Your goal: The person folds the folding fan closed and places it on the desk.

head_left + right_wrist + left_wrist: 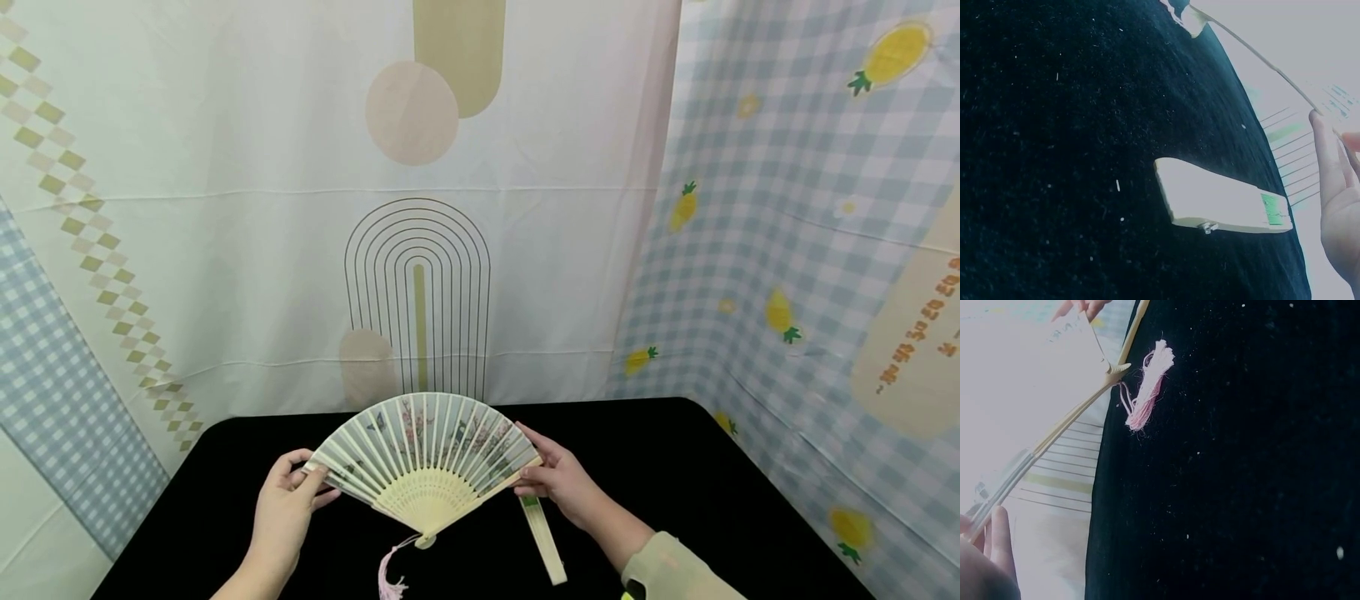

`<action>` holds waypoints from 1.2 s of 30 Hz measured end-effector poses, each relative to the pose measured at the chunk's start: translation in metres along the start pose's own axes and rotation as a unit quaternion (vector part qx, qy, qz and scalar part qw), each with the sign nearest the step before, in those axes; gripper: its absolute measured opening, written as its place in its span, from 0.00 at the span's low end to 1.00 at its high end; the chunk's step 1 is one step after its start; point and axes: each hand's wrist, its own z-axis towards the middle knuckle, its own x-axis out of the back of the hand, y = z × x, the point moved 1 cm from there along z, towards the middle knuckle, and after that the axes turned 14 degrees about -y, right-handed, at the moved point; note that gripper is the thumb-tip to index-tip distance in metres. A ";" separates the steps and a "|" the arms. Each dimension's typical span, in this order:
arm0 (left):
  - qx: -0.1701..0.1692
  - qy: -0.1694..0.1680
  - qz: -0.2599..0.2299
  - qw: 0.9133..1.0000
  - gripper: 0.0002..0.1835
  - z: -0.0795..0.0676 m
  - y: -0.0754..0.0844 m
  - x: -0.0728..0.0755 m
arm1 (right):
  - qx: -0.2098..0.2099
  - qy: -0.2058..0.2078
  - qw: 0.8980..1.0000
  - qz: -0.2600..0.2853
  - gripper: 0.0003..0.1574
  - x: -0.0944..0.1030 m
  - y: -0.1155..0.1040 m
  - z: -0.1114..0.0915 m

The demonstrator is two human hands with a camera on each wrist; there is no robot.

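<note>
A spread folding fan (427,487) with cream ribs and a pale leaf of printed flowers is held up over the black table, pivot end down. My left hand (285,504) pinches its left outer edge between thumb and fingers. At the opposite edge, my right hand (564,477) grips the right guard stick. From the pivot dangles a pink tassel (1150,387). Below the right hand lies a narrow cream piece (1222,197) with a green patch and a small metal bit at its side, shaped like a folded fan.
The black-covered table (630,450) has rounded far corners. Right behind it hangs a pale curtain (562,292) with arch and circle prints. A blue checked cloth (810,250) with pineapple prints borders the right side.
</note>
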 end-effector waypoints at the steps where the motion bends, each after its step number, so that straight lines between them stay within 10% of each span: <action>1: -0.001 -0.002 0.000 1.000 0.14 0.000 0.000 0.000 | 0.000 0.001 1.000 0.001 0.47 0.000 0.000 0.000; 15: -0.007 0.008 0.016 1.000 0.20 -0.001 0.004 0.000 | 0.011 0.024 0.999 0.026 0.48 0.004 0.001 0.004; 36: 0.002 -0.034 -0.061 0.998 0.26 -0.007 0.008 0.002 | 0.068 0.167 0.981 0.069 0.44 -0.008 -0.001 0.012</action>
